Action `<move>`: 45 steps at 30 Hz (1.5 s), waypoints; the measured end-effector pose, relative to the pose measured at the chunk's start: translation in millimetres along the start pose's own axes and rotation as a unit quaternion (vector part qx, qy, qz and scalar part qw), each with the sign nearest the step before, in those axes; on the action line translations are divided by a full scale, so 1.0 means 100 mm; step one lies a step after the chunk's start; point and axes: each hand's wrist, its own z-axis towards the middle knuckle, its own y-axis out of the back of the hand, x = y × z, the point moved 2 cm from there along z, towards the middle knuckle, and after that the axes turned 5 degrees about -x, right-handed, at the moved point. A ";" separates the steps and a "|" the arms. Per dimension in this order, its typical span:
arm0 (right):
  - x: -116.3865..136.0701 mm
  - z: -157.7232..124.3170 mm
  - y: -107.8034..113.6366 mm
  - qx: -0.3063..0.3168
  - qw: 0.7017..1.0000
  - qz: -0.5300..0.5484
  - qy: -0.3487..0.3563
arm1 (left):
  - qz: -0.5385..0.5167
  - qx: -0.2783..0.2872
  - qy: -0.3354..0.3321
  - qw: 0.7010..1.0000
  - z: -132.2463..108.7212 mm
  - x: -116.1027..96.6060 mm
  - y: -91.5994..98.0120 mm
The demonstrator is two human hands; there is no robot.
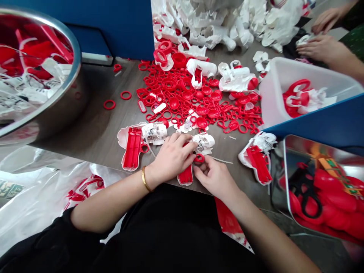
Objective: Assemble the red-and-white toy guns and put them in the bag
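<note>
My left hand (172,157), with a gold bangle (145,179) on its wrist, is shut around a moulded plastic piece, red at the lower end (185,176) and white at the upper end (203,144). My right hand (216,179) pinches a small red plastic ring (199,158) at that piece's edge. A red gun-shaped moulding in white plastic flash (132,148) lies just left of my left hand. A similar moulding (258,165) lies to the right. Many loose red rings, clips and cups (182,94) are spread across the dark wood-grain table (96,129).
A steel bowl of red-and-white scraps (36,72) stands at the left, and a steel bin of red parts (321,189) at the lower right. A white plastic tub (284,87) holds more pieces. White plastic waste (227,26) is heaped behind, beside a co-worker's hands (320,45). A plastic bag (42,193) hangs at the left.
</note>
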 end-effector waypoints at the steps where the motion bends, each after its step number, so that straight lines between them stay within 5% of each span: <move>1: -0.01 0.00 0.02 0.002 1.000 -0.016 -0.005 | -0.006 0.002 0.002 1.000 -0.02 0.00 -0.01; 5: -0.03 -0.06 0.11 -0.040 0.998 -0.043 0.007 | -0.048 -0.002 0.006 0.999 -0.04 0.05 -0.02; 8: -0.02 -0.12 0.15 -0.078 0.989 -0.065 0.108 | -0.065 0.003 -0.007 0.998 -0.01 0.11 -0.01; 12: -0.07 -0.10 0.10 -0.042 0.968 -0.132 0.209 | -0.077 0.029 -0.021 0.996 0.05 0.18 0.03; 20: -0.26 0.06 0.13 -0.071 0.970 -0.148 0.177 | -0.097 -0.054 0.000 0.994 0.03 0.15 0.12; 28: -0.39 0.19 0.25 -0.137 0.979 -0.114 0.101 | -0.015 -0.012 0.000 1.000 0.26 0.14 -0.12; 36: -0.41 0.25 0.58 -0.087 0.990 -0.099 0.058 | -0.027 -0.025 0.013 0.999 0.24 0.16 -0.10; 40: -0.37 0.57 0.70 -0.135 0.970 -0.188 0.078 | -0.039 -0.010 -0.010 0.999 0.16 0.17 -0.08; 45: -0.39 1.04 0.74 -0.083 0.951 -0.293 0.053 | -0.061 -0.011 -0.008 0.998 0.08 0.18 -0.02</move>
